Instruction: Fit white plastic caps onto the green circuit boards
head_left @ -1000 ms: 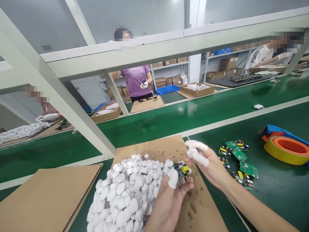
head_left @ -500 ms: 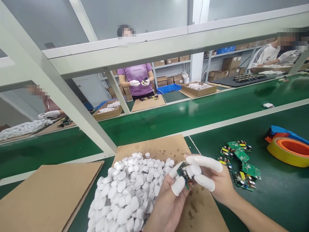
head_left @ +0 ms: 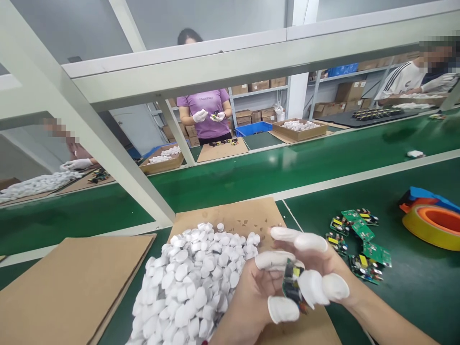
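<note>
In my left hand [head_left: 253, 292] is a small circuit board [head_left: 292, 282], tilted on edge, with a yellow part and dark parts. White finger cots cover its thumb and forefinger, which grip the board. My right hand [head_left: 323, 263], also in finger cots, is at the board's right side. Its thumb presses a white round pad [head_left: 312, 286] close against the board; whether the pad is fixed there I cannot tell. Two of its fingers stretch above the board. A large heap of white round pads [head_left: 190, 287] lies left of my hands on a cardboard sheet [head_left: 258, 211].
Several circuit boards [head_left: 361, 230] lie to the right, by a yellow tape roll [head_left: 427, 227] and a blue-and-orange tool [head_left: 424, 194]. More cardboard [head_left: 72, 282] is at left. A green conveyor belt [head_left: 230, 177] and white frame [head_left: 125, 163] stand ahead; co-workers sit or stand beyond.
Both hands have moved slightly right and down with the board, which is turned more upright. My right thumb has drawn away from its upper fingers. The view has shifted slightly.
</note>
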